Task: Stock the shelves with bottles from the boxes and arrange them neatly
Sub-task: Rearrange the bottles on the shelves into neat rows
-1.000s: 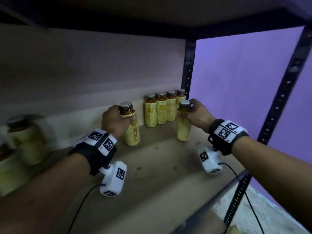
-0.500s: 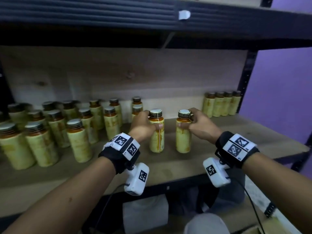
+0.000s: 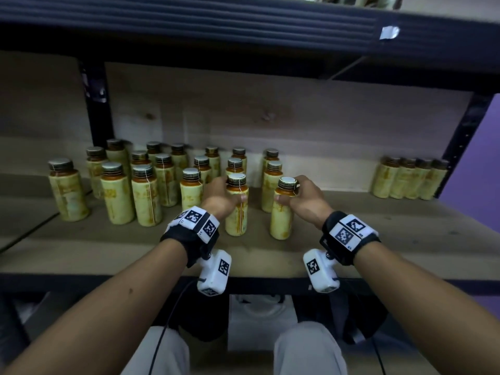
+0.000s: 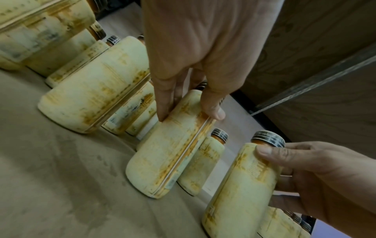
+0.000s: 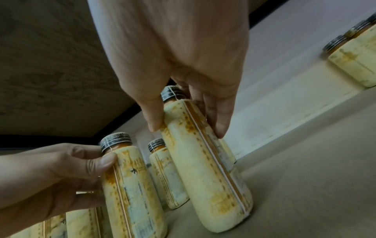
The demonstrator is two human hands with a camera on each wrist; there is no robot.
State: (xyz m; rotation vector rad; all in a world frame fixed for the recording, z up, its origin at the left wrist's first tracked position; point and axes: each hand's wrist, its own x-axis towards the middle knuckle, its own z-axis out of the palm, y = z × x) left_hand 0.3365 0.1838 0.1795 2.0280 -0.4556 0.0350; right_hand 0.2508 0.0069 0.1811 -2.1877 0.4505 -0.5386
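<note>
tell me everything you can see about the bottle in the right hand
The bottle in the right hand is a slim cylinder wrapped in a pale yellow label with orange staining and a vertical seam, an orange neck, and a dark ribbed screw cap with a light top. It stands upright on the wooden shelf, at the front of the group. The right hand grips its shoulder, thumb and fingers on opposite sides. No neighbouring bottle touches it.

Bottles (image 3: 236, 209) w/ matt pale-yellow wrap, rust-orange stains, ridged dark caps (image 3: 236, 179) prob. metal, shelf (image 3: 378, 239) board matt wood-look w/ smudges, back panel (image 3: 270, 125) pale wood grain, shelf frame (image 3: 189, 20) dark ribbed metal, wristbands (image 3: 194, 234) black cloth
</note>
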